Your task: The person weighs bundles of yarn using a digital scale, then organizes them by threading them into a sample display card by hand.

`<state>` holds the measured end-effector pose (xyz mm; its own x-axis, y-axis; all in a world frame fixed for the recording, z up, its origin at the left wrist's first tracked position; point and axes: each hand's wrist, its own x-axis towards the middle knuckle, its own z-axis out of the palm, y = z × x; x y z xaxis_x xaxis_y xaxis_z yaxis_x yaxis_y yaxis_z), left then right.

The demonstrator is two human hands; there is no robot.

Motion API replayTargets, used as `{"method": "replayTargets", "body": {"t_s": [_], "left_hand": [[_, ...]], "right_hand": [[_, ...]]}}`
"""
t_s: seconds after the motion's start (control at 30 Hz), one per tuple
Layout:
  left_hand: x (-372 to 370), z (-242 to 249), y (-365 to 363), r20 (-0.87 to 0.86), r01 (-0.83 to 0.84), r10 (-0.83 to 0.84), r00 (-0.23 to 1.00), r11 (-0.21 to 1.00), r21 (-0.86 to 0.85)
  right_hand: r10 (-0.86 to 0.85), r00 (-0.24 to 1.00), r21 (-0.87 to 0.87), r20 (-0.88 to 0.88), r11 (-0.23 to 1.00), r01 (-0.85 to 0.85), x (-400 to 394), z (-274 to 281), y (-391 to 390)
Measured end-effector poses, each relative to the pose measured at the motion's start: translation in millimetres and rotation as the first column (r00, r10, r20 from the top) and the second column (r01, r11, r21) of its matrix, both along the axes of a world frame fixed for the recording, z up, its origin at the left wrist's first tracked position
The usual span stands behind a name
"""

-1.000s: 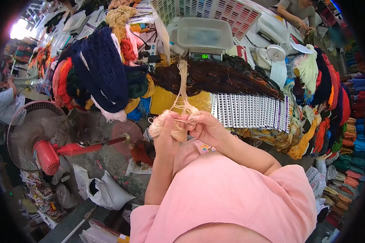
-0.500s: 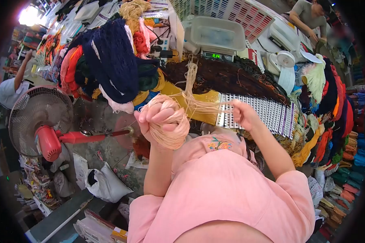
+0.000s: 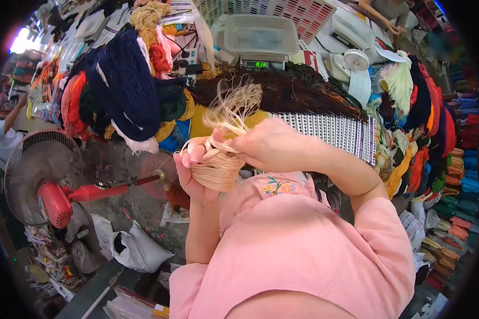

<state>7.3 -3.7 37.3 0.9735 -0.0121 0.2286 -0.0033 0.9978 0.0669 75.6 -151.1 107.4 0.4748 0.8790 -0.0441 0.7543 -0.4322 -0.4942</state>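
A bundle of pale peach thread (image 3: 216, 171) is wound round the fingers of my left hand (image 3: 196, 159), which is curled closed on it. Right beside it, my right hand (image 3: 261, 139) pinches peach strands at the bundle's upper right side; its fingertips are partly hidden. Loose beige strands (image 3: 238, 103) fan upward from between the hands, blurred in part. Behind them lie a mustard-yellow cloth (image 3: 199, 123) and a white sheet with rows of dots (image 3: 324, 135).
Dark brown yarn (image 3: 282, 93) and navy yarn (image 3: 122, 80) cover the table. A scale (image 3: 261, 65) holds a clear tub (image 3: 261, 36). A red fan (image 3: 53, 202) stands at left. Another person's hands (image 3: 394, 27) show at the upper right.
My right hand has moved left, up to the bundle in my left hand. The beige strands, stretched sideways before, now spread upward. The scale reading went from 0.14 to 0.13.
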Motion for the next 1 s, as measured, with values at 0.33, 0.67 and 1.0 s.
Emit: {"method": "replayTargets", "body": {"t_s": [0.33, 0.67, 1.0], "left_hand": [[4, 0, -8, -0.127, 0.210, -0.194, 0.973, 0.969, 0.129], [9, 5, -39, -0.253, 0.208, -0.060, 0.966, 0.763, 0.613], [8, 7, -40, -0.251, 0.319, -0.223, 0.942, 0.823, 0.469]], "right_hand": [[-0.225, 0.944, -0.047, -0.243, 0.974, 0.220, -48, -71, -39], [-0.227, 0.528, 0.313, -0.819, 0.594, 0.741, -31, -31, -20], [0.006, 0.283, 0.245, -0.959, 0.522, 0.817, -31, -38, -22]]}}
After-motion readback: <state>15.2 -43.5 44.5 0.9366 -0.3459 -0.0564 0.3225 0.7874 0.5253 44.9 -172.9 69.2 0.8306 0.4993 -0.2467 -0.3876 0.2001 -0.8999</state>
